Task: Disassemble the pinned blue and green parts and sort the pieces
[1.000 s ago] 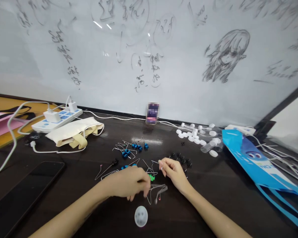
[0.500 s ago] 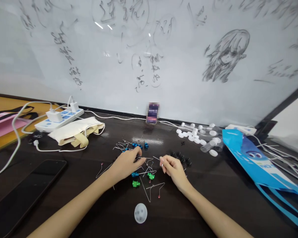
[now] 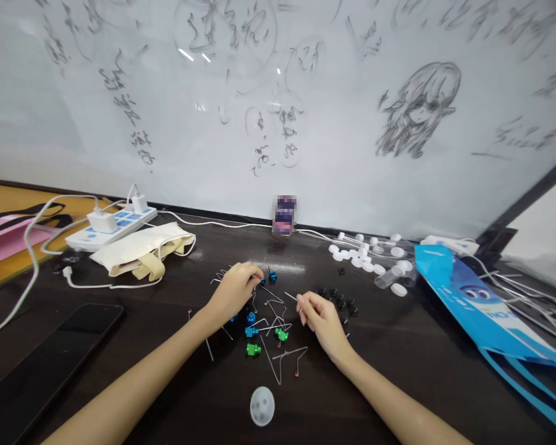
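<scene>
My left hand (image 3: pixel 235 288) reaches into the pile of bent wires and coloured metal fittings, thumb and fingers pinched on a small blue metal fitting (image 3: pixel 262 282). A bent wire (image 3: pixel 273 294) runs from beside those fingertips toward the right. In my right hand (image 3: pixel 319 315) a thin metal rod (image 3: pixel 291 295) is pinched, its tip pointing left. Between the hands lie another blue fitting (image 3: pixel 251 332), a green fitting (image 3: pixel 253 350) and a second green fitting (image 3: pixel 282 334). Wires with small red ends (image 3: pixel 297 373) are scattered around. My left hand hides part of the pile.
Small black parts (image 3: pixel 338 298) lie beyond my right hand. White caps and clear tubes (image 3: pixel 389 276) are further right, near a blue bag (image 3: pixel 472 296). A translucent cup (image 3: pixel 262 406) stands in front. At left are a dark phone (image 3: pixel 50 364), cloth pouch (image 3: pixel 139 250) and power strip (image 3: pixel 113 228).
My left hand has drawn its fingers together and moved slightly up and left, onto a blue fitting. A blue fitting near its wrist is now uncovered. My right hand keeps its rod.
</scene>
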A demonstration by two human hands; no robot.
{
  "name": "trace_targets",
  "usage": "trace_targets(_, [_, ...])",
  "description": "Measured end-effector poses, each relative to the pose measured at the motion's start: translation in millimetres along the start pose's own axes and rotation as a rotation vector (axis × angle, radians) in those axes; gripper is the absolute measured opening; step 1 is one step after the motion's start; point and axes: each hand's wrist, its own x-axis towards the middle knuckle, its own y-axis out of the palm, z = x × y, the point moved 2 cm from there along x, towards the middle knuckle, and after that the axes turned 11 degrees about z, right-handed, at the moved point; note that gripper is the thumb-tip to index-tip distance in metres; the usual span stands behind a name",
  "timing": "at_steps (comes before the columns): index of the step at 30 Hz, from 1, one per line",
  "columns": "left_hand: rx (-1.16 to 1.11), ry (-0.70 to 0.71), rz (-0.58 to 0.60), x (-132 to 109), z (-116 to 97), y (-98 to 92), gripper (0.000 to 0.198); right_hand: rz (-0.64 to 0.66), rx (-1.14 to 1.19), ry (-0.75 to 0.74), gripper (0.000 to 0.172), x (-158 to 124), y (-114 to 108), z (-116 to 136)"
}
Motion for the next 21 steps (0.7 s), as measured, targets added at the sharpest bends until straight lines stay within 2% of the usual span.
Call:
trace_targets(3, [0.065,-0.041,-0.015,25.0,-4.2,8.8,0.011,-0.045,0.003,-0.021,0.035,-0.3,-1.1,0.7])
trace_targets(7, [0.106,-0.165,-0.029,58.8,-10.8,29.1,0.029,-0.065,0.004,-0.036,0.036,-1.2,-2.1,0.0])
trace_targets(11, [0.027,-0.182,-0.029,74.5,-16.1,34.2,0.012,-0.056,0.016,-0.045,0.035,-1.6,-2.6,-1.0])
trace_targets(15, [-0.160,-0.112,-0.033,59.5,-19.0,20.3,0.011,-0.125,0.013,-0.096,0.034,-3.1,-5.5,1.7])
trace_targets(19, [-0.414,-0.062,0.029,15.4,-24.8,15.6,0.016,-0.202,-0.030,-0.150,0.024,-6.4,-6.8,6.2])
trace_targets(21, [-0.865,-0.045,0.040,-7.7,-26.1,20.0,0.020,-0.200,-0.083,-0.177,0.020,-9.1,-4.7,9.0])
